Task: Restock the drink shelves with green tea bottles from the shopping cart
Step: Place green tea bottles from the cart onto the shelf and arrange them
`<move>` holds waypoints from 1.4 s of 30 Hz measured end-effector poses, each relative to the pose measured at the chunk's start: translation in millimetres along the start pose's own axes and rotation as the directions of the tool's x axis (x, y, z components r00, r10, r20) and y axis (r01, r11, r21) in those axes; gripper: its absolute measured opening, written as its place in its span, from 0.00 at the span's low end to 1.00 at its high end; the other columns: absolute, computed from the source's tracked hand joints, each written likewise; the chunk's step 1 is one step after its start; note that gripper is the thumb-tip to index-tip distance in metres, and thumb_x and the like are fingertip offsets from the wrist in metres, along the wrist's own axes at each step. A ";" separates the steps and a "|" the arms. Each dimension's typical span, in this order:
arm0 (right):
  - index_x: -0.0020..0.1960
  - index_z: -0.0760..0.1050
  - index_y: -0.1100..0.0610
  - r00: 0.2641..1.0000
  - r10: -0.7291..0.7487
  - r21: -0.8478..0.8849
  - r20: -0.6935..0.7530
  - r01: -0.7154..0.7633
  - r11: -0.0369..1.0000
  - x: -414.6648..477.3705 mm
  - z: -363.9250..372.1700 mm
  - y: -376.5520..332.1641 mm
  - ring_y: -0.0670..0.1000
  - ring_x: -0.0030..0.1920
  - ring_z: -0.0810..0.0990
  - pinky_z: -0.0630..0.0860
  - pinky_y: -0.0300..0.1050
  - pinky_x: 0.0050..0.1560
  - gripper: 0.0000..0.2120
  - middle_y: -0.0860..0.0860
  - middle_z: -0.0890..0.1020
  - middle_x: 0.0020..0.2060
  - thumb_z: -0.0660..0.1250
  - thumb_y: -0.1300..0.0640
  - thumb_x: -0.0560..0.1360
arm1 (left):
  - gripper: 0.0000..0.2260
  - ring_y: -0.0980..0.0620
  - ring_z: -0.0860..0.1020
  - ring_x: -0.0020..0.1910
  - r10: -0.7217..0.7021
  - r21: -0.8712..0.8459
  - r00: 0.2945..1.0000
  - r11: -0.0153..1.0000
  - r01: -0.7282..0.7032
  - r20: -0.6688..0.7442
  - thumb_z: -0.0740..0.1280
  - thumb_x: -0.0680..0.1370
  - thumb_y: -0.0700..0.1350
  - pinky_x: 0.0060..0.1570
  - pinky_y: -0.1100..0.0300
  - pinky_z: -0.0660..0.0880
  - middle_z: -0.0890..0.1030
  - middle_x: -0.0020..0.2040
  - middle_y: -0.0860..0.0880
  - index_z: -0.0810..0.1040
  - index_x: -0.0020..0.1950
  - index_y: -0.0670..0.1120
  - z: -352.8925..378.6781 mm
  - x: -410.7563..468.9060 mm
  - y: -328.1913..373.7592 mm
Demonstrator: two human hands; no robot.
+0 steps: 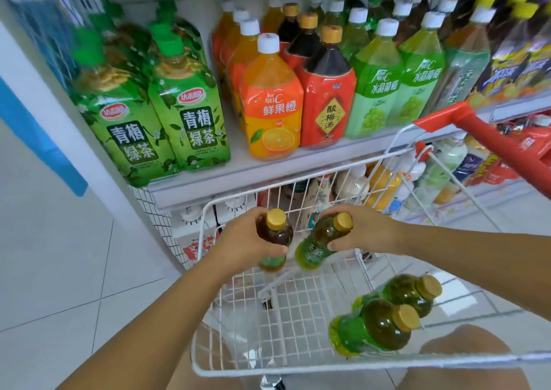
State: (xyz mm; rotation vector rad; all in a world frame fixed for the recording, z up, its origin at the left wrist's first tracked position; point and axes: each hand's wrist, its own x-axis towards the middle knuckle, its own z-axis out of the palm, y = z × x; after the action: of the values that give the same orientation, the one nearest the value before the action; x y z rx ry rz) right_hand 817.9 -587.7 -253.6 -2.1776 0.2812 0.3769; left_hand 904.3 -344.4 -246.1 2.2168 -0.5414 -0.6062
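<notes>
Holding two green tea bottles above the shopping cart (298, 368).
The left hand (243, 242) grips the first bottle (275, 236); the right hand (365, 230) curls round the second bottle (317, 245). A third bottle (402, 295) and a fourth bottle (372, 328) lie in the cart, below the drink shelf (226, 177).

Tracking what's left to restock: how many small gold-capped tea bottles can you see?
4. One bottle in the left hand, another in the right hand, both over the cart; two lie side by side on its floor, near right. Arms could hide more.
</notes>
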 end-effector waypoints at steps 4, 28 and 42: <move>0.57 0.76 0.41 0.999 0.020 0.077 -0.040 -0.017 0.997 21.7 10.1 15.3 0.45 0.55 0.80 0.76 0.39 0.55 0.25 0.42 0.81 0.53 0.79 0.51 0.63 | 0.31 0.52 0.77 0.58 -0.080 0.037 0.992 0.996 0.077 0.099 0.80 0.66 0.50 0.62 0.54 0.73 0.79 0.59 0.54 0.73 0.65 0.53 6.4 16.6 -7.8; 0.62 0.68 0.47 0.947 -0.149 0.064 -0.286 0.174 0.983 -22.3 -25.4 -70.8 0.45 0.51 0.81 0.78 0.48 0.56 0.35 0.45 0.81 0.52 0.81 0.53 0.61 | 0.27 0.65 0.80 0.51 0.249 -0.007 0.968 0.968 -0.249 0.034 0.80 0.64 0.52 0.52 0.67 0.76 0.83 0.52 0.62 0.76 0.60 0.60 -27.5 -9.1 31.3; 0.51 0.76 0.44 0.384 -0.635 -0.078 -0.670 0.815 0.575 -69.1 -117.4 -284.5 0.41 0.47 0.83 0.76 0.34 0.46 0.18 0.41 0.84 0.46 0.78 0.55 0.66 | 0.20 0.57 0.83 0.46 0.411 -0.134 0.618 0.752 -0.646 -0.670 0.71 0.58 0.64 0.47 0.56 0.79 0.85 0.43 0.59 0.79 0.48 0.62 -222.9 -45.5 146.2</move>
State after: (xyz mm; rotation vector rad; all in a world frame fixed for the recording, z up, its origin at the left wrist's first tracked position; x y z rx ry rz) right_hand 868.0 -511.7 48.4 -1.8377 -0.3028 -0.9159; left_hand 968.5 -285.3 9.9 1.6145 -0.6466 0.3242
